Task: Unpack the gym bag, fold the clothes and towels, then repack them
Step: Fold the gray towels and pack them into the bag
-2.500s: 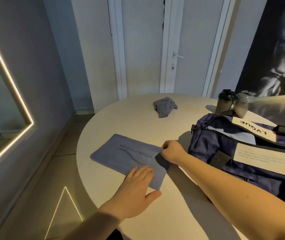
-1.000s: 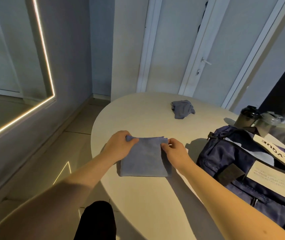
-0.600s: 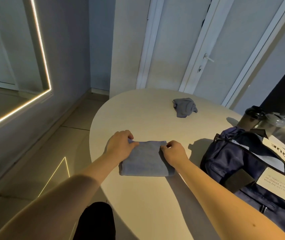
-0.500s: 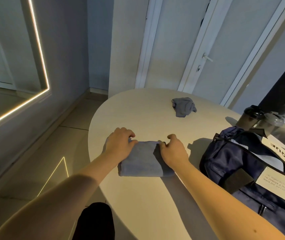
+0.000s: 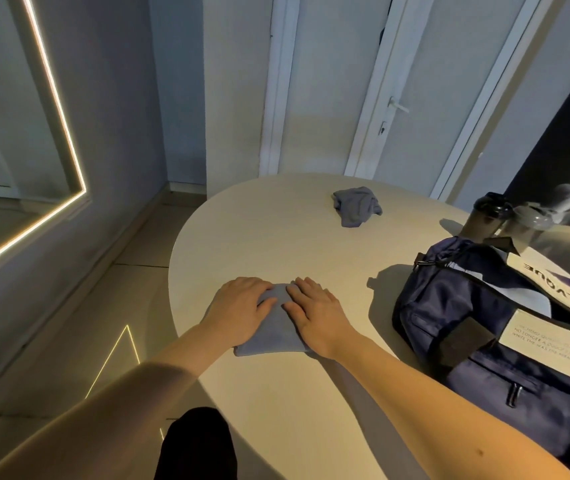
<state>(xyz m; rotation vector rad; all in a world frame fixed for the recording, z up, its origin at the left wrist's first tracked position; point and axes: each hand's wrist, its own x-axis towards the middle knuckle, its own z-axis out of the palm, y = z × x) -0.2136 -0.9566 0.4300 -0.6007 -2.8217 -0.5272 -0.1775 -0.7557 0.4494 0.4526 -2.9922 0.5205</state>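
Head camera: a folded blue-grey towel (image 5: 271,336) lies on the pale round table (image 5: 276,237), close to its near left edge. Both hands rest on top of it, palms down. The left hand (image 5: 240,308) covers the towel's left part and the right hand (image 5: 314,311) covers its right part. The fingers of each hand lie flat and spread slightly, pressing the cloth to the tabletop rather than pinching or curling round it. The two thumbs nearly meet over the middle of the towel. The towel shows only in the narrow strip between the hands and along its near edge, which sticks out below both palms. Its far edge is hidden beneath the fingers.

To the right, apart from the towel, a dark blue gym bag (image 5: 477,323) sits on the table with its top unzipped and a pale label on its side. Beyond the bag stand two shaker bottles, one with a dark lid (image 5: 488,216) and one with a grey lid (image 5: 533,220). A crumpled grey-blue cloth (image 5: 358,206) lies at the far side of the table, well apart from the hands. A mirror edged by a light strip (image 5: 55,98) hangs on the left wall.
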